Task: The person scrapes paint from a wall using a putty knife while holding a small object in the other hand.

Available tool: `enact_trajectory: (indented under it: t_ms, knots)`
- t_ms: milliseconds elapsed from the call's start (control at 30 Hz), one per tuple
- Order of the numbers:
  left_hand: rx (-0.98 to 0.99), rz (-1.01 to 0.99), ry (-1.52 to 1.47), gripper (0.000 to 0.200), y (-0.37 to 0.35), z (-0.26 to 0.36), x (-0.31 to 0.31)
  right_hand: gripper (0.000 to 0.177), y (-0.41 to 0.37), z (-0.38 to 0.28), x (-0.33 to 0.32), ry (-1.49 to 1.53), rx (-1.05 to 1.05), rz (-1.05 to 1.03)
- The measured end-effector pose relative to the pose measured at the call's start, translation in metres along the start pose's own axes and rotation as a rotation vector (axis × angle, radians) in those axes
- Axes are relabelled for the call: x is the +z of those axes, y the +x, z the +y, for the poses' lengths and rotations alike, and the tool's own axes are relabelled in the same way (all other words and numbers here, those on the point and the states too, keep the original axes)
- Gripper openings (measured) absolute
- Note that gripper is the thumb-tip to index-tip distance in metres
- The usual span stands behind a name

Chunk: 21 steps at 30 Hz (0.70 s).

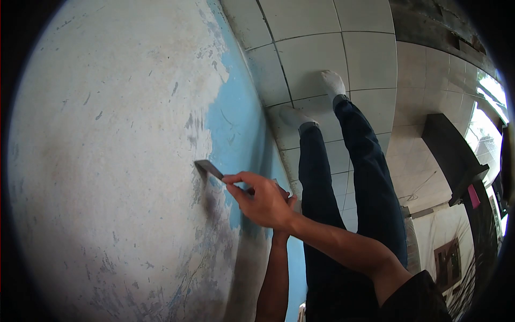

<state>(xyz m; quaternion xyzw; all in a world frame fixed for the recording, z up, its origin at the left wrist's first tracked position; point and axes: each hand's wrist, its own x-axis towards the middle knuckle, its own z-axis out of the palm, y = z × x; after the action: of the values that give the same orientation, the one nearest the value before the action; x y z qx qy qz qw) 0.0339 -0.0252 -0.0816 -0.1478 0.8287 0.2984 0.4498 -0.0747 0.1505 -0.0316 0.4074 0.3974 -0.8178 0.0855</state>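
Daylight enters from the window (491,107) at three o'clock, where the panes burn out to white glare. The wall (107,161) is lit softly and evenly, and a faint grey shadow falls from the scraper (210,169) toward six o'clock. Heavy fisheye distortion bends the floor tiles (322,53) at twelve o'clock. A black vignette rings the view. Focus is fair at the centre and softer near the rim.

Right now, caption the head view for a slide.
Right hand presses a scraper to the wall where blue paint ends, left hand behind it.
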Motion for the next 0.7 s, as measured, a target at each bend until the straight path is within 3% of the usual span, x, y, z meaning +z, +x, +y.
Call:
enact_trajectory:
  t_ms: [100,133,233,333,500,567,700]
  knots:
    - [-0.121,-0.050,-0.144,0.070,0.005,0.000,-0.003,0.025,-0.013,0.002,0.007,0.009,-0.015,-0.006]
    - [-0.125,-0.067,-0.140,0.071,0.006,-0.001,-0.003,0.024,-0.006,0.005,0.009,0.003,-0.110,0.039]
    - [0.008,-0.073,0.039,0.072,0.006,-0.008,-0.002,0.023,0.003,-0.009,0.001,0.048,0.103,0.009]
    - [0.046,-0.037,0.045,0.071,0.008,-0.025,-0.001,0.024,-0.010,-0.002,0.006,0.003,-0.024,-0.004]
    - [-0.024,-0.091,-0.025,0.067,0.004,0.002,-0.003,0.025,0.003,-0.003,0.003,0.012,0.050,-0.002]
    - [0.042,-0.085,0.021,0.069,0.009,-0.019,-0.007,0.025,-0.005,-0.007,0.002,-0.007,0.015,-0.007]
    - [-0.029,-0.171,0.115,0.074,0.021,-0.065,-0.013,0.024,0.009,0.002,0.003,0.017,-0.040,0.039]
